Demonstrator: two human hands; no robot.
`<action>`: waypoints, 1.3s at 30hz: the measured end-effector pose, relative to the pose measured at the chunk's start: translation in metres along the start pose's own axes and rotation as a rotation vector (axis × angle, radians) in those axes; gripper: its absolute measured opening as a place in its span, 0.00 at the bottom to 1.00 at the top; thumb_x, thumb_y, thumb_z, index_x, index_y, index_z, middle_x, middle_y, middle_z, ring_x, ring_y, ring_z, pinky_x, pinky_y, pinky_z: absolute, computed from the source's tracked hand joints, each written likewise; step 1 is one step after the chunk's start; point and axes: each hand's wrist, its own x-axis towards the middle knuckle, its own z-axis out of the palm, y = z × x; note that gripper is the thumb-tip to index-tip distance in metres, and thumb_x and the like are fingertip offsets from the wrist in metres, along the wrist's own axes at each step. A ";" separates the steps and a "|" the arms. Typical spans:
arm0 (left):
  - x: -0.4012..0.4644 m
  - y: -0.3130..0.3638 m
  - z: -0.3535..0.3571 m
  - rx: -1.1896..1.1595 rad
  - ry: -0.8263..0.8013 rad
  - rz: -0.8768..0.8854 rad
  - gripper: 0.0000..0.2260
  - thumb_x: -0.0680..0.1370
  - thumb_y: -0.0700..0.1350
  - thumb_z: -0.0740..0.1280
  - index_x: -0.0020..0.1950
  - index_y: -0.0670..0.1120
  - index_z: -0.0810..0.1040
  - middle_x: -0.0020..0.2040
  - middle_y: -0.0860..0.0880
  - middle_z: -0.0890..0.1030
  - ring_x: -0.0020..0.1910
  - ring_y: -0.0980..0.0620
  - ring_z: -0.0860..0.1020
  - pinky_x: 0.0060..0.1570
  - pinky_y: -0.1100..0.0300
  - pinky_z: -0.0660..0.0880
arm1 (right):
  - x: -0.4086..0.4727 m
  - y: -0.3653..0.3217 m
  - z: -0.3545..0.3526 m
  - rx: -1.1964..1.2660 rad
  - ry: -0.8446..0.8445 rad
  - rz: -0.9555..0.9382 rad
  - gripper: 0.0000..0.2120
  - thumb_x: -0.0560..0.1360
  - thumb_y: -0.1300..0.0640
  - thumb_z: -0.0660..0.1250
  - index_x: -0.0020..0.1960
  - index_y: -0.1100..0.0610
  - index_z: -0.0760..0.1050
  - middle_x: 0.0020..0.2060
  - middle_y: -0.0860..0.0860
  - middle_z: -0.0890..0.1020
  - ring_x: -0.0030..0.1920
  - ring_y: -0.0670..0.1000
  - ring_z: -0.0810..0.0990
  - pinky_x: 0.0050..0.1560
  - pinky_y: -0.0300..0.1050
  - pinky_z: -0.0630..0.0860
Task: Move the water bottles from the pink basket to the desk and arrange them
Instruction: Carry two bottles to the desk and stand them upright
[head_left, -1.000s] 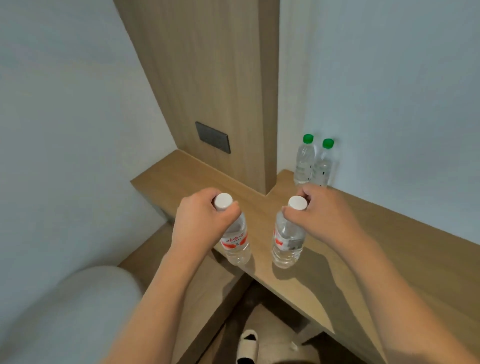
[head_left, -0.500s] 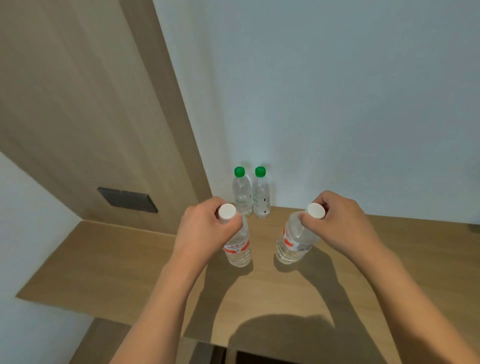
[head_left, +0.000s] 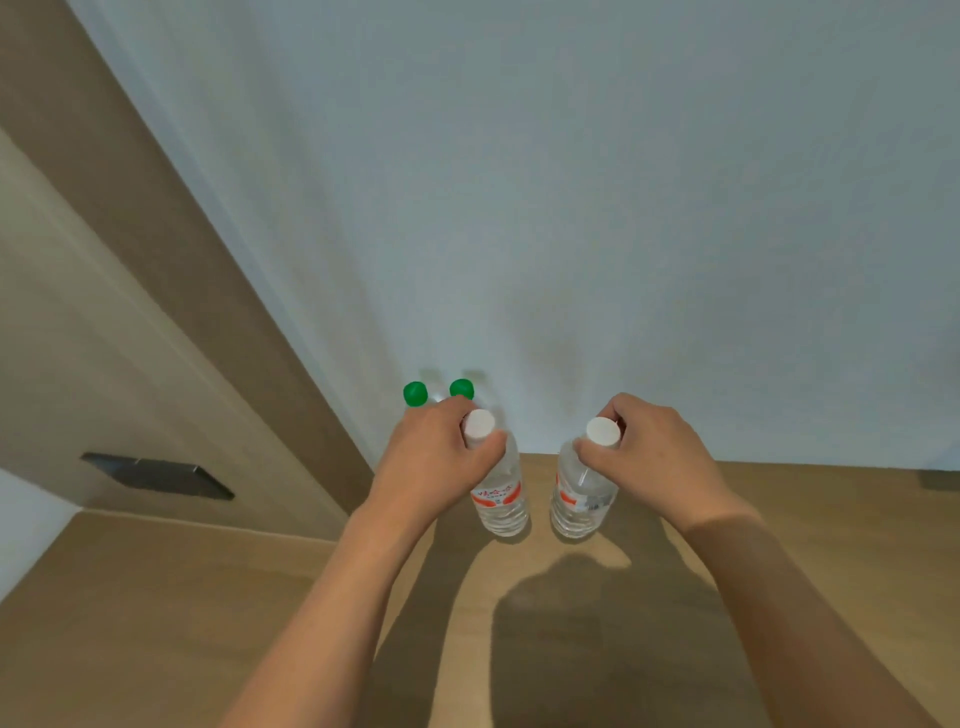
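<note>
Two clear water bottles with white caps and red labels are over the wooden desk (head_left: 156, 623). My left hand (head_left: 431, 462) grips the neck of the left white-capped bottle (head_left: 498, 499). The neck of the right white-capped bottle (head_left: 582, 499) is held by my right hand (head_left: 654, 457). Both bottles are close to upright, their bases at or just above the desk top. Behind my left hand, against the wall, stand two green-capped bottles (head_left: 415, 393); only their caps show. The pink basket is out of view.
A wooden panel (head_left: 130, 312) rises at the left with a dark socket plate (head_left: 156, 475) on it. A pale wall (head_left: 571, 208) closes the back of the desk. A dark object (head_left: 940, 478) sits at the desk's far right edge.
Both hands carried the white-capped bottles forward over the desk toward the wall. The right bottle went from tilted to nearly upright. My left hand now hides most of the green-capped bottles.
</note>
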 end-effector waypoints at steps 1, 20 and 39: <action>0.009 -0.001 0.006 0.000 -0.004 0.000 0.11 0.75 0.56 0.66 0.40 0.49 0.75 0.33 0.52 0.77 0.34 0.54 0.75 0.29 0.59 0.66 | 0.009 0.002 0.001 0.003 -0.010 0.003 0.10 0.70 0.46 0.71 0.43 0.50 0.73 0.38 0.45 0.79 0.41 0.50 0.78 0.39 0.47 0.75; 0.114 -0.018 0.077 0.106 -0.137 0.081 0.14 0.76 0.56 0.66 0.46 0.45 0.77 0.37 0.48 0.80 0.39 0.45 0.78 0.37 0.52 0.75 | 0.100 0.036 0.040 -0.090 -0.068 0.017 0.11 0.72 0.46 0.68 0.48 0.51 0.71 0.43 0.48 0.80 0.45 0.53 0.77 0.43 0.46 0.70; 0.128 -0.028 0.097 0.098 -0.156 0.032 0.13 0.75 0.56 0.67 0.53 0.48 0.78 0.37 0.50 0.81 0.41 0.46 0.80 0.40 0.51 0.78 | 0.115 0.050 0.056 -0.076 -0.060 0.031 0.12 0.74 0.45 0.69 0.50 0.51 0.74 0.41 0.45 0.78 0.42 0.51 0.75 0.40 0.43 0.66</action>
